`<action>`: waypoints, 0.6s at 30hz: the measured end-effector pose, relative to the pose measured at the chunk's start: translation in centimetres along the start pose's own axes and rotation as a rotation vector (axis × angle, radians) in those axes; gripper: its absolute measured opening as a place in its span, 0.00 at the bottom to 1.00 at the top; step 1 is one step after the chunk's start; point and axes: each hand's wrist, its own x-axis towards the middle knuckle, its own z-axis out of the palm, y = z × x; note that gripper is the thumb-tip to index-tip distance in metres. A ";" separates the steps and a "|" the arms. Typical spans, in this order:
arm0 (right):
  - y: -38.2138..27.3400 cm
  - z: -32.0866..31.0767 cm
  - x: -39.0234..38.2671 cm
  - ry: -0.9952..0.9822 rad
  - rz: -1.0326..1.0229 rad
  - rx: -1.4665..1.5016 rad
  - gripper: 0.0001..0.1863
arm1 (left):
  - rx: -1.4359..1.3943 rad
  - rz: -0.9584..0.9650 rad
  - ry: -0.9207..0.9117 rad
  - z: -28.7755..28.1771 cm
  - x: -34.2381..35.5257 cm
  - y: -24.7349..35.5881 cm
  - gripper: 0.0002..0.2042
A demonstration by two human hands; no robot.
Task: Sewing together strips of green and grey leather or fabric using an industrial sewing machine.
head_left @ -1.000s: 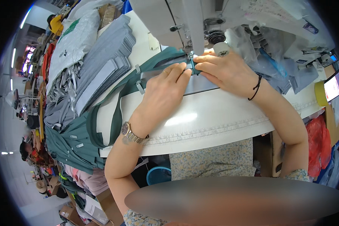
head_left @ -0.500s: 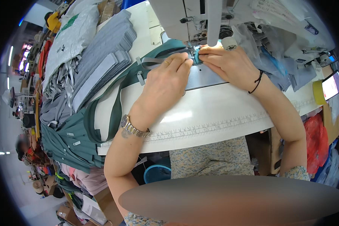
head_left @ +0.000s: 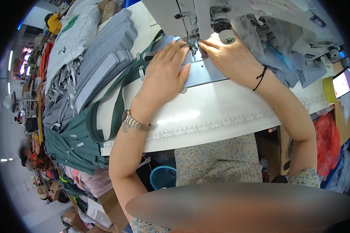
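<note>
My left hand [head_left: 163,66] lies flat with fingers extended and thumb apart, just left of the presser foot [head_left: 193,46] of a white sewing machine [head_left: 167,13]. Beneath and beside it runs a dark green fabric strip [head_left: 134,72] with small grey tabs, which loops down the table's left side. To the right of the needle, my right hand [head_left: 233,58] reaches in with fingers stretched out, fingertips low by the metal needle plate [head_left: 206,72]. The machine head partly covers those fingers. Whatever cloth is under the fingertips is mostly hidden.
Stacked grey fabric pieces [head_left: 105,58] and a white plastic bag [head_left: 76,40] fill the left. Green garments [head_left: 74,143] hang over the table's left edge. A yellow tape roll [head_left: 329,90] and a lit phone [head_left: 343,83] sit right. A ruler strip [head_left: 206,128] lines the front edge.
My left hand has gone from pinching the green strip by the needle to lying flat on it. The green cloth has shifted back and left; my right fingers have moved farther back.
</note>
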 end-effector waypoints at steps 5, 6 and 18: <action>-0.1 0.1 0.3 0.004 -0.029 0.017 0.16 | 0.207 -0.071 0.037 0.1 -0.3 0.6 0.21; 0.0 -0.2 0.3 0.009 -0.039 0.015 0.16 | 0.287 -0.100 0.061 0.1 -0.4 0.8 0.22; -6.5 -4.8 0.4 0.046 -0.322 0.466 0.14 | 0.353 -0.093 0.128 -8.4 -5.6 6.0 0.06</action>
